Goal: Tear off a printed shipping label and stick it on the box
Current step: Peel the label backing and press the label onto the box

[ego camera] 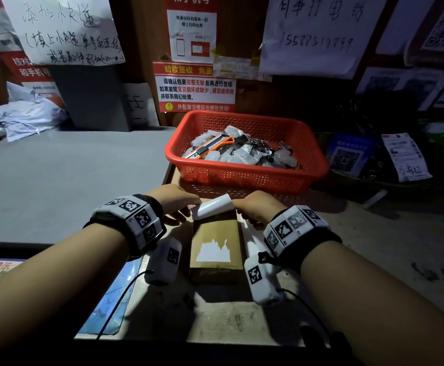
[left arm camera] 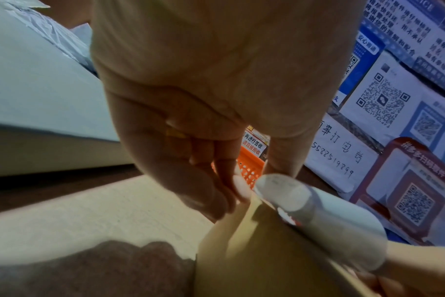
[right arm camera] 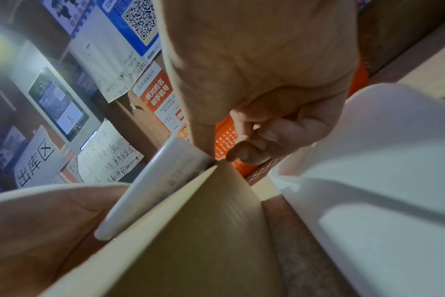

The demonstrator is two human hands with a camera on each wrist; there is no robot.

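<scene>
I see both hands pinching one curled label (ego camera: 212, 207) over one box (ego camera: 217, 240): left hand (ego camera: 174, 204), right hand (ego camera: 255, 207). Only right wrist view shows label print.

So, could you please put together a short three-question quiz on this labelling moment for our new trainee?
1. True or false: the shipping label already lies flat on the cardboard box.
2. Which hands hold the curled label? A) left hand only B) right hand only C) both
3. Fill in: beyond the box stands a red ____ holding an orange utility knife.

Key:
1. False; it is curled up at the box's far end.
2. C; each hand holds one end.
3. basket
</scene>
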